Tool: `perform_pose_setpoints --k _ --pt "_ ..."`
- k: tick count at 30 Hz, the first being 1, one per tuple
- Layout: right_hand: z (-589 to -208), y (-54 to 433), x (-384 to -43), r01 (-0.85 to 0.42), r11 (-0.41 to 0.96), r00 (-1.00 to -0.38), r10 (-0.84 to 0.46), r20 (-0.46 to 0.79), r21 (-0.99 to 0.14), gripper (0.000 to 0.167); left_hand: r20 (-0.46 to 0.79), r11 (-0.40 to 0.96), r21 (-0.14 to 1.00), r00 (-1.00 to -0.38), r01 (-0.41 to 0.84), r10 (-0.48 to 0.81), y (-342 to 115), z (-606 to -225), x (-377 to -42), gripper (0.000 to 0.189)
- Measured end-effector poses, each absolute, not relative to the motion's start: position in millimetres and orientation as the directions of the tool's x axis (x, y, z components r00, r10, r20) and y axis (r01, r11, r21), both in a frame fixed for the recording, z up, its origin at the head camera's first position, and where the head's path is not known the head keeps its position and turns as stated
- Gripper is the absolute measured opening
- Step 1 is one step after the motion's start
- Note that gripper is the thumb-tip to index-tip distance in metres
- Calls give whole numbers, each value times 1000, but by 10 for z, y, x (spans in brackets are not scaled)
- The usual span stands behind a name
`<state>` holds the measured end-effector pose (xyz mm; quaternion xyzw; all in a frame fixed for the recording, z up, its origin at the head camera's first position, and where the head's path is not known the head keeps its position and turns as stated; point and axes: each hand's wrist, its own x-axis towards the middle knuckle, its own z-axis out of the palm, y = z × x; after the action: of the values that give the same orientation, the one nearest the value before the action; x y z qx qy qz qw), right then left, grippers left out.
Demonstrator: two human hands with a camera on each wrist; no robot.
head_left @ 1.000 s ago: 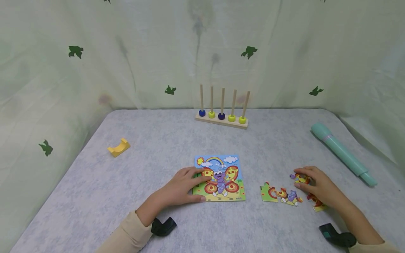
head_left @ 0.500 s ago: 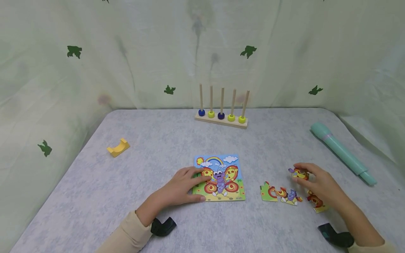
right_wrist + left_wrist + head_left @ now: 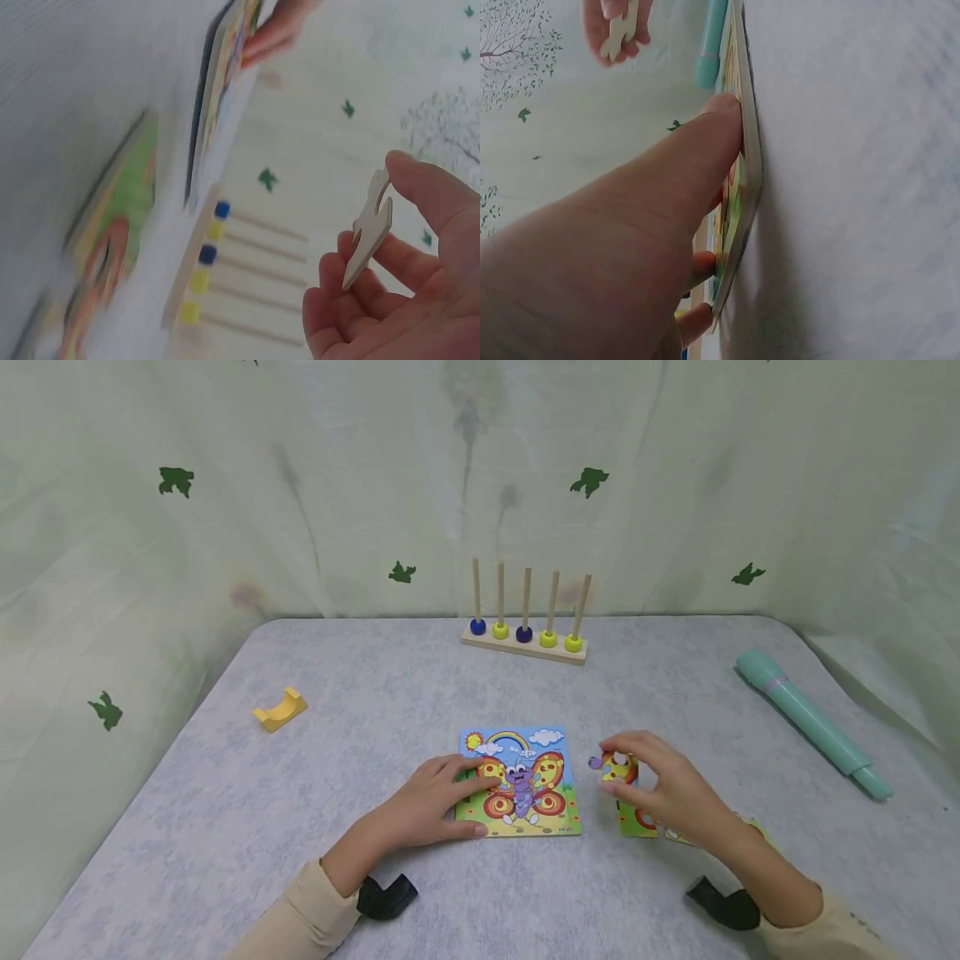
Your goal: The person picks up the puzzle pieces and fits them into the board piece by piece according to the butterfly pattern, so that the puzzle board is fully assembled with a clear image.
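My left hand (image 3: 431, 803) rests on the left part of a square butterfly picture board (image 3: 551, 739), thumb at the lower left corner and fingertips over the left wing. In the left wrist view, the thumb lies along the upper face of the board (image 3: 751, 161). My right hand (image 3: 675, 789) pinches a yellow, red and purple jigsaw piece (image 3: 619, 768) between thumb and fingers, above the table just right of the board. The right wrist view shows this jigsaw piece (image 3: 369, 231) edge-on, held in the air. Below that hand lies a green puzzle piece (image 3: 633, 825), partly hidden; others show behind the wrist.
Toward the back of the table (image 3: 375, 685) stands a wooden peg rack (image 3: 525, 646) with blue and yellow beads. A yellow curved block (image 3: 281, 710) lies at the left. On the right is a teal microphone-shaped object (image 3: 813, 722).
My right hand has moved left with the jigsaw piece, from beyond the loose pieces to near the board's right edge. The left hand stays in place on the board.
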<state>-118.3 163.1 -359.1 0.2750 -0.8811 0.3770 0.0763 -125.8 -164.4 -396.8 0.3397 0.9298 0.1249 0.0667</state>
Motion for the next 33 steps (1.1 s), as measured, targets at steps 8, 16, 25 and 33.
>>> perform_pose_setpoints --k 8,16,25,33 --pt "-3807 1220 -1365 -518 525 -822 -523 225 -675 42 -18 737 223 -753 638 658 -1618 -3951 -1263 63" --pt "-3995 1059 -1495 -504 571 -820 -552 152 -648 36 126 697 236 -733 677 669 -1559 -4022 -1285 52" --pt "-4071 983 -1573 -485 608 -838 -528 136 -629 35 108 678 261 -719 687 687 -1502 -4046 -1298 54" --pt "-4014 929 -1605 -422 625 -853 -520 53 -656 34 21 716 182 -730 674 683 -1433 -3979 -1284 61"
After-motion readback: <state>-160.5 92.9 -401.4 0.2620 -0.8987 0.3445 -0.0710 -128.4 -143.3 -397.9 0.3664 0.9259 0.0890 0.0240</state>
